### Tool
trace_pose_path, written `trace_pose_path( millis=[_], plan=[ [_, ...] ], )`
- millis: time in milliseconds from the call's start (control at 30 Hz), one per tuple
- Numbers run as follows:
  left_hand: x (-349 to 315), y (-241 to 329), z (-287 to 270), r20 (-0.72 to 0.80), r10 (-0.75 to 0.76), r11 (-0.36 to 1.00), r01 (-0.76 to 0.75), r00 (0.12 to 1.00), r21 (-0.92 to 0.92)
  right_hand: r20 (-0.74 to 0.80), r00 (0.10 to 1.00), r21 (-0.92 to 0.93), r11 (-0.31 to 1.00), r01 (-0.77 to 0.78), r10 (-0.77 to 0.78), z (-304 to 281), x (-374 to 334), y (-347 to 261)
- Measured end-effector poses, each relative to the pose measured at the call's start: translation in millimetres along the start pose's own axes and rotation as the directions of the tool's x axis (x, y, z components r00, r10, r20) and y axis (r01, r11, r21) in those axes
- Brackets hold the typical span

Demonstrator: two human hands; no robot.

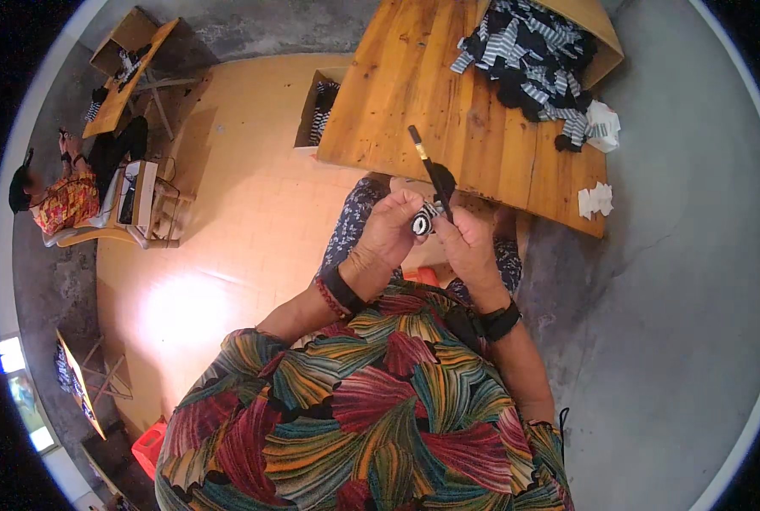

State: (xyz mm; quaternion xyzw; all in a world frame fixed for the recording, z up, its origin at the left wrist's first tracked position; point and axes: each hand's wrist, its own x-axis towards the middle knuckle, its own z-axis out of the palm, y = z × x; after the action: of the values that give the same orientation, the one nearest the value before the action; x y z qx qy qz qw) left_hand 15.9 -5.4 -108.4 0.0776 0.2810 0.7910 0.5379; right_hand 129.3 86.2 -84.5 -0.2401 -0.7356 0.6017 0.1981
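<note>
In front of my lap, both hands meet at a small black-and-white striped knit piece (422, 223). The thumb and fingers of my left hand (387, 228) pinch it, its rolled end facing me. A black part of fabric (443, 177) shows just beyond. My right hand (469, 245) is closed round a slim black chopstick-like stick (428, 160) with gold bands, which points up and to the left. The right fingertips also touch the knit piece. The stick's lower end is hidden in that hand.
A wooden table (414, 94) stands ahead, bearing a heap of striped and black knit pieces (533, 64) beside a cardboard box (597, 34). White scraps (595, 200) lie near its right edge. Another box (305, 111) sits left of the table. Another person (69, 200) sits far left.
</note>
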Motion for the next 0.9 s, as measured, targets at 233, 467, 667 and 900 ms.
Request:
trace_pose_path(
  millis=[233, 467, 667, 900],
  plan=[
    [2, -1, 8, -0.018, -0.140, 0.953, 0.130, 0.990, -0.272, -0.107, 0.887, -0.444, 0.820, 0.362, -0.449, 6, 2, -16],
    [7, -3, 5, 0.014, -0.197, 0.903, 0.187, 0.980, -0.386, -0.159, 0.965, -0.250, 0.954, 0.163, -0.207, 5, 8, -10],
    [-5, 6, 12, 0.056, -0.216, 0.954, 0.223, 0.975, -0.201, -0.188, 0.923, -0.399, 0.885, 0.241, -0.336, 6, 12, 2],
    [3, -7, 2, -0.047, -0.089, 0.993, 0.092, 0.995, 0.068, -0.244, 0.969, 0.024, 0.999, 0.038, -0.031, 10, 10, 6]
  ],
)
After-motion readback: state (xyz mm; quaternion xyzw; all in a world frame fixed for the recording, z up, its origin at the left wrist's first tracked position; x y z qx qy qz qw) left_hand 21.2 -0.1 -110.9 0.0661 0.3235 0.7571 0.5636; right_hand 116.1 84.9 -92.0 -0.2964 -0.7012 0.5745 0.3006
